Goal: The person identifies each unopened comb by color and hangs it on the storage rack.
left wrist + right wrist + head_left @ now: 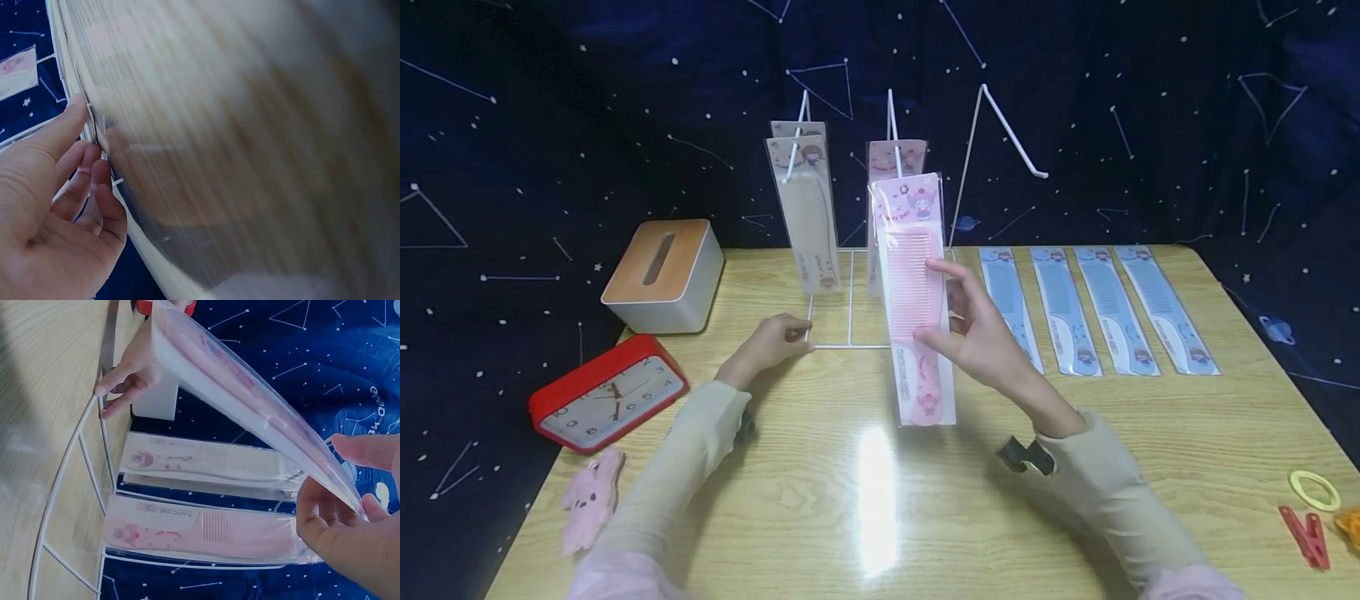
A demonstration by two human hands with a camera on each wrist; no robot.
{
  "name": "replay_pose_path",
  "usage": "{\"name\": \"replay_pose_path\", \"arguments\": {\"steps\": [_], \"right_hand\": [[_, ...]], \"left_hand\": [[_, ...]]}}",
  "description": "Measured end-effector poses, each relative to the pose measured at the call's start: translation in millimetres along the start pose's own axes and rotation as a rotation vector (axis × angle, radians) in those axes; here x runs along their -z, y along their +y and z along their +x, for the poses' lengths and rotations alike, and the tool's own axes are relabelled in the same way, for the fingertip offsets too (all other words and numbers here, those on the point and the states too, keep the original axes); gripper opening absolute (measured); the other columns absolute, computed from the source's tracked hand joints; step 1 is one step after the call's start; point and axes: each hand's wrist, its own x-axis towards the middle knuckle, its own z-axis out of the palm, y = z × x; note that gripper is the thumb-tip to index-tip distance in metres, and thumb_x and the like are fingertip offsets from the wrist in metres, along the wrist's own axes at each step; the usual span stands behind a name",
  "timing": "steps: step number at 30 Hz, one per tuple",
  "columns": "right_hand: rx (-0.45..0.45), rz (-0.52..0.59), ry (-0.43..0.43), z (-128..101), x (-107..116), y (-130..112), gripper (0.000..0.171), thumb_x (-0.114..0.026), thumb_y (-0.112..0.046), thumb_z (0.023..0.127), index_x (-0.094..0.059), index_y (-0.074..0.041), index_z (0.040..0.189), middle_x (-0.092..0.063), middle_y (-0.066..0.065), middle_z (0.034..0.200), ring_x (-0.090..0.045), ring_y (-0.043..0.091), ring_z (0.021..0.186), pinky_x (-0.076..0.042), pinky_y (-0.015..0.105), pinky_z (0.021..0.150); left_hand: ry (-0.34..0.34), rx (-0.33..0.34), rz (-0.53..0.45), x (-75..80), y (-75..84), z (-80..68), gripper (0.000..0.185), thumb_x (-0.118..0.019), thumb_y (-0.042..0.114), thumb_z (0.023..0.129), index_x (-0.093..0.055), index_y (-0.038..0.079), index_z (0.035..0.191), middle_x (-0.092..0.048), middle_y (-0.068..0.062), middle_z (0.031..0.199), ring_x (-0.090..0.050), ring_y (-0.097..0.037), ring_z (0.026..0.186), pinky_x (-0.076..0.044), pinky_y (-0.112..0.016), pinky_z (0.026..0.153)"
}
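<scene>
A pink comb in a clear package (913, 292) is held upright by my right hand (985, 337), thumb and fingers at its side edge. The package's top hole is near the tip of the middle hook (897, 154); whether the hook passes through, I cannot tell. Another packaged pink comb (194, 528) hangs further back on that hook. Two packaged cream combs (805, 225) hang from the left hook, while the right hook (1015, 133) is bare. My left hand (763, 346) pinches the front left corner of the white wire rack (850, 346).
Several packaged blue combs (1067, 308) lie in a row right of the rack. On the left are a wood-topped tissue box (655, 267), a red clock (610, 392) and a pink plush toy (592, 500). A yellow ring (1296, 490) and red clip (1303, 533) lie far right.
</scene>
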Motion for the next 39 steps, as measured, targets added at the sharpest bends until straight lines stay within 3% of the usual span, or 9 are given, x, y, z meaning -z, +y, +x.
{"name": "replay_pose_path", "arguments": {"steps": [6, 12, 17, 23, 31, 39], "right_hand": [[-0.016, 0.003, -0.004, 13.8, 1.1, 10.7, 0.074, -0.064, 0.015, 0.079, -0.03, -0.003, 0.141, -0.051, 0.023, 0.127, -0.056, 0.033, 0.113, -0.055, 0.023, 0.08], [-0.036, -0.013, -0.013, 41.2, 5.1, 28.9, 0.071, -0.064, 0.01, 0.083, -0.029, -0.008, 0.142, -0.053, 0.021, 0.12, -0.058, 0.025, 0.102, -0.051, 0.02, 0.07], [-0.047, -0.014, -0.033, 62.6, 8.8, 43.1, 0.068, -0.063, 0.005, 0.085, -0.029, -0.01, 0.142, -0.046, 0.021, 0.12, -0.057, 0.031, 0.105, -0.052, 0.03, 0.087], [-0.046, -0.006, -0.071, 79.1, 14.5, 59.2, 0.067, -0.063, 0.005, 0.087, -0.028, -0.009, 0.143, -0.041, 0.024, 0.13, -0.048, 0.04, 0.121, -0.034, 0.044, 0.111], [-0.098, -0.076, -0.062, 82.9, 19.3, 76.6, 0.065, -0.064, 0.0, 0.087, -0.033, -0.011, 0.143, -0.038, 0.024, 0.137, -0.043, 0.041, 0.123, -0.037, 0.052, 0.106], [-0.163, -0.123, -0.022, 70.0, 27.2, 86.7, 0.062, -0.065, -0.011, 0.09, -0.034, -0.017, 0.143, -0.039, 0.021, 0.136, -0.043, 0.041, 0.121, -0.041, 0.05, 0.1]], "left_hand": [[0.004, -0.007, 0.007, 1.5, 2.0, -0.5, 0.051, -0.066, 0.017, 0.089, -0.05, -0.007, 0.131, -0.055, -0.023, 0.126, -0.051, -0.041, 0.118, -0.044, -0.048, 0.102], [0.007, -0.014, 0.011, 1.3, 2.0, -0.6, 0.051, -0.067, 0.017, 0.089, -0.05, -0.007, 0.131, -0.056, -0.023, 0.125, -0.053, -0.039, 0.114, -0.046, -0.048, 0.1], [0.015, -0.013, 0.015, -0.6, 1.0, -1.0, 0.051, -0.067, 0.016, 0.089, -0.051, -0.006, 0.131, -0.056, -0.022, 0.124, -0.053, -0.037, 0.111, -0.046, -0.048, 0.099], [0.02, 0.0, 0.006, -1.4, 1.5, -1.5, 0.051, -0.068, 0.015, 0.088, -0.051, -0.006, 0.131, -0.056, -0.021, 0.124, -0.052, -0.039, 0.115, -0.045, -0.048, 0.101], [0.019, -0.006, 0.002, -0.5, 2.6, -1.2, 0.05, -0.067, 0.014, 0.088, -0.051, -0.007, 0.131, -0.056, -0.022, 0.123, -0.053, -0.04, 0.115, -0.045, -0.048, 0.101], [0.012, -0.011, 0.005, 0.1, 0.5, 0.2, 0.051, -0.067, 0.016, 0.088, -0.05, -0.007, 0.131, -0.056, -0.023, 0.123, -0.052, -0.039, 0.116, -0.045, -0.048, 0.101]]}}
